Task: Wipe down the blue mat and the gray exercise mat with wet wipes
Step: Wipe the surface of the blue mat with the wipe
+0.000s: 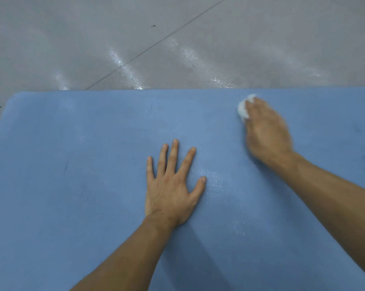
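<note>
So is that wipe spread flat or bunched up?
Bunched up: the wet wipe shows as a crumpled white wad sticking out from under the right hand, on the blue mat.

1. A blue mat (pixel 72 185) fills the lower two thirds of the view, lying flat on a gray floor (pixel 72 38) crossed by a dark diagonal seam line (pixel 156 43).
2. The left hand (pixel 171 190) rests palm down near the middle of the mat, fingers straight and spread.
3. The right hand (pixel 265 131), blurred, grips a bunched white wet wipe (pixel 243 109) against the mat near its far edge, on the right.
4. Damp, shiny patches (pixel 215 181) show on the mat beside the left thumb and on the floor just beyond the mat.
</note>
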